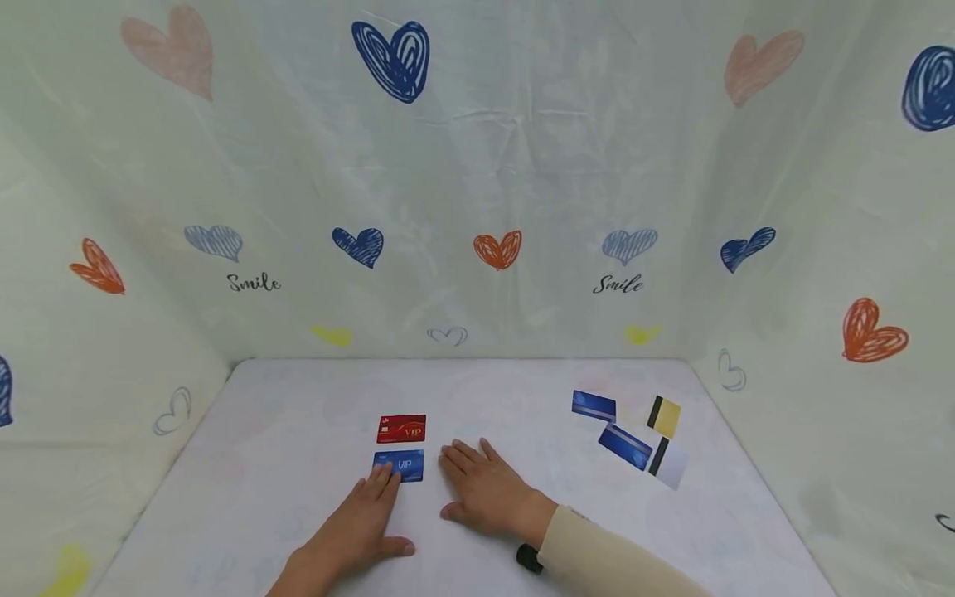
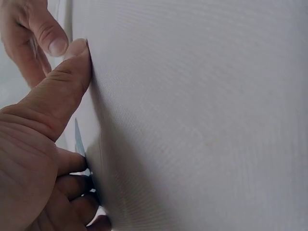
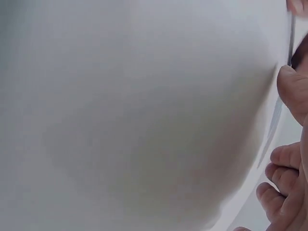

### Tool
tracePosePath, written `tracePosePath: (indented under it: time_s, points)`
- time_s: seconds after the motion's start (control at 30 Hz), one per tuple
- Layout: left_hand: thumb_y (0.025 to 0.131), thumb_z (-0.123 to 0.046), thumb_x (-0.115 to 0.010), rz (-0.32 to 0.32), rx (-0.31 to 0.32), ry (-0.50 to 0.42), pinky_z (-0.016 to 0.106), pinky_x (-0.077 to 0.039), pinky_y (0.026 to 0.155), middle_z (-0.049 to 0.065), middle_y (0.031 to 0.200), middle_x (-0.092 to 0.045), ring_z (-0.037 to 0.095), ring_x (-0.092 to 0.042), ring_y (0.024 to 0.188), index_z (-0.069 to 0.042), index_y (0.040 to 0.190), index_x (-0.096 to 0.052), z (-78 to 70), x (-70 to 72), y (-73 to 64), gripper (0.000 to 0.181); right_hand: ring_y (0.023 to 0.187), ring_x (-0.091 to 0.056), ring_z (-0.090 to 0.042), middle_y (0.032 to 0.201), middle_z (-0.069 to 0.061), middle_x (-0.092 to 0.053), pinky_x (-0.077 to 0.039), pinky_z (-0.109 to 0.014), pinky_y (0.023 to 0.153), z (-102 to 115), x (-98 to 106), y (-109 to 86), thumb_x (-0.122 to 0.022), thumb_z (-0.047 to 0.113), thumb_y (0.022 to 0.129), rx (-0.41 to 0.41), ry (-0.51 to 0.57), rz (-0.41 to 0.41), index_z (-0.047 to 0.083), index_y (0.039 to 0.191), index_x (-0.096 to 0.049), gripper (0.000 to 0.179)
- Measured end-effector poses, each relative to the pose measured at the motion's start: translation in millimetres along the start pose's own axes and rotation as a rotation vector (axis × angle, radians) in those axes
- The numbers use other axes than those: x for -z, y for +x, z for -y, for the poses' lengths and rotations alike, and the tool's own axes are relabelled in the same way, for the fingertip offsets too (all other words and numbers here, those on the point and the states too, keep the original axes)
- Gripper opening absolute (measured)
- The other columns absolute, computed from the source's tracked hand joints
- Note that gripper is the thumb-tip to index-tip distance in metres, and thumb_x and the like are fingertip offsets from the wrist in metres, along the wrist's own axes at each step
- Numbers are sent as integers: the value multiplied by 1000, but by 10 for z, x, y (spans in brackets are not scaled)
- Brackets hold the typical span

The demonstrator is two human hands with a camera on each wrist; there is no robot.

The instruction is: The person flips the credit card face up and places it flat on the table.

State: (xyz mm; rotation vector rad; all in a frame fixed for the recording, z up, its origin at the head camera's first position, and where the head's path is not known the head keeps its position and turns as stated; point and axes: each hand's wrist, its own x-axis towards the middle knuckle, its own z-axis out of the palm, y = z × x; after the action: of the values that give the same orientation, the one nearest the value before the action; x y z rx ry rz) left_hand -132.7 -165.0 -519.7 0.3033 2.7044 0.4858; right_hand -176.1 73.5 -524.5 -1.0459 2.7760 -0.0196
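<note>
A blue VIP card (image 1: 406, 467) lies on the white table just below a red VIP card (image 1: 401, 429). My left hand (image 1: 358, 522) has its fingertips on the lower left part of the blue card, fingers extended and thumb out to the side. To the right of both cards, my right hand (image 1: 488, 493) rests low over the tabletop with straight fingers and nothing in it. In the left wrist view the left thumb (image 2: 60, 89) reaches along the table surface, and the edge of the bluish card shows by the fingertips.
Toward the right of the table (image 1: 515, 390) lie two blue striped cards (image 1: 594, 405), a gold card (image 1: 666, 418) and a white card (image 1: 672, 467) with black stripes. A small black object (image 1: 529, 559) sits by the right sleeve (image 1: 597, 551). Heart-printed cloth (image 1: 440, 174) surrounds the table.
</note>
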Motion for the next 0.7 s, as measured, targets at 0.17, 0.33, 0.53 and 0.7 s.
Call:
tracePosePath:
  time_s: [0.17, 0.33, 0.53, 0.7]
  points:
    - [76, -55, -89, 24, 28, 11, 64, -25, 125, 24, 168, -34, 45, -26, 158, 3, 156, -45, 7, -7, -2, 108, 160, -30, -27, 172, -5, -35, -25, -59, 128, -441, -39, -233, -56, 62, 103, -76, 40, -33, 11, 164, -37, 82]
    - [76, -57, -88, 26, 24, 30, 64, -25, 126, 24, 169, -34, 45, -27, 158, 3, 156, -45, 32, -11, 1, 109, 159, -32, -35, 169, -15, -37, -24, -62, 127, -955, -50, -534, -59, 54, 105, -182, 63, -87, 2, 161, -38, 80]
    - [77, -58, -87, 28, 15, 19, 64, -25, 126, 23, 169, -34, 44, -26, 159, 3, 157, -44, 27, -5, 14, 109, 156, -32, -45, 166, -25, -37, -21, -71, 124, -1489, -7, -844, -62, 51, 104, -344, 70, -120, -7, 158, -39, 83]
    - [78, -58, -87, 31, 7, 26, 64, -26, 125, 23, 169, -35, 44, -27, 159, 3, 156, -45, 10, 6, 22, 108, 154, -32, -50, 164, -30, -38, -19, -76, 121, -1712, -18, -989, -62, 55, 102, -453, 88, -93, -11, 154, -42, 86]
